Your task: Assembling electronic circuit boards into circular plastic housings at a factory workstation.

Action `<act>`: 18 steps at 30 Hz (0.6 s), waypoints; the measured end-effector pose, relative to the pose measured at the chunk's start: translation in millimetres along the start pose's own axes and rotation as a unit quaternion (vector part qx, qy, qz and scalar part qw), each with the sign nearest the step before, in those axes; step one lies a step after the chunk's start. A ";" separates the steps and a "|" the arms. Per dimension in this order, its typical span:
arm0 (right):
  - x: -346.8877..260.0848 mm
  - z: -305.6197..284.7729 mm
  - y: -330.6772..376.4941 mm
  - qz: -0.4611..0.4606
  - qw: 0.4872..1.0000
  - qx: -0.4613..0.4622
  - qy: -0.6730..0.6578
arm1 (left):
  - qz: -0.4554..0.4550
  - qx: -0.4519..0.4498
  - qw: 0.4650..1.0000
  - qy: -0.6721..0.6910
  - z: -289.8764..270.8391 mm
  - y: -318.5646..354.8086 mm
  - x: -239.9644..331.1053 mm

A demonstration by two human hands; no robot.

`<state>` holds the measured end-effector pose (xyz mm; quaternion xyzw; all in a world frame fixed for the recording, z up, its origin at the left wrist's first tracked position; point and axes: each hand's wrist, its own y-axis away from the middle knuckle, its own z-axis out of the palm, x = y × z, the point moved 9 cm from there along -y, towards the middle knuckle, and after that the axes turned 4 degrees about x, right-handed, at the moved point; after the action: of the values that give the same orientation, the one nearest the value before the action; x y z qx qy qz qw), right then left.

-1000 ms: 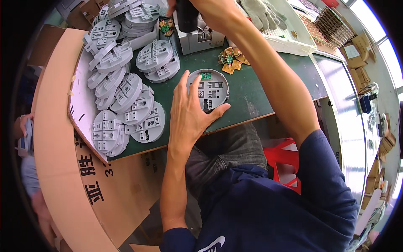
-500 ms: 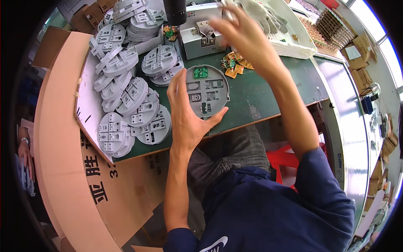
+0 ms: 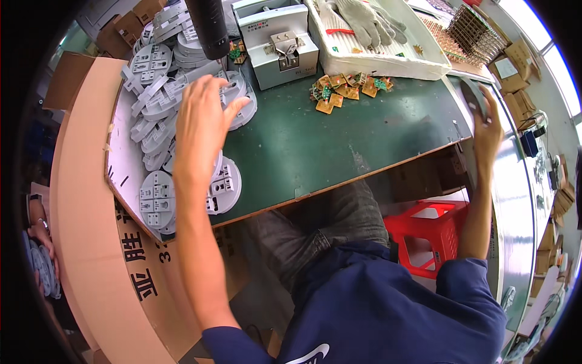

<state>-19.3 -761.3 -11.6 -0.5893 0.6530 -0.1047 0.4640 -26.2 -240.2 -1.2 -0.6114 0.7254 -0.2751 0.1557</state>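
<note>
My left hand (image 3: pixel 203 118) is over the piles of round grey plastic bases (image 3: pixel 160 195), thumb apart from the fingers. Its fingertips are by a round base (image 3: pixel 244 106) next to the small machine; whether they touch it I cannot make out. Out to the right, my right hand (image 3: pixel 488 130) grips a round grey plastic base (image 3: pixel 473 100) by its edge, tilted nearly edge-on above the metal-topped surface. Small circuit boards (image 3: pixel 351 88), orange-yellow and green, lie in a loose heap on the green table (image 3: pixel 303 145).
A grey boxy machine (image 3: pixel 279 45) stands at the back, beside a dark cylindrical tool (image 3: pixel 209 30). White gloves (image 3: pixel 364 21) lie in a white foam tray (image 3: pixel 388 68). A red stool (image 3: pixel 433 233) is below the table. Another person's hand (image 3: pixel 42 233) shows at far left.
The base that was before me on the table is now in my right hand, carried far right. My left hand has moved left to the piled bases.
</note>
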 end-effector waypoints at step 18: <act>-35.2 22.4 39.1 0.056 0.960 -0.222 -0.161 | -0.074 -0.294 0.953 0.001 56.5 -36.2 -37.8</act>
<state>-33.6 -710.5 -33.6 -0.6492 0.6082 0.1657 0.4257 42.4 -218.9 -29.3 -0.6816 0.7273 -0.0607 -0.0526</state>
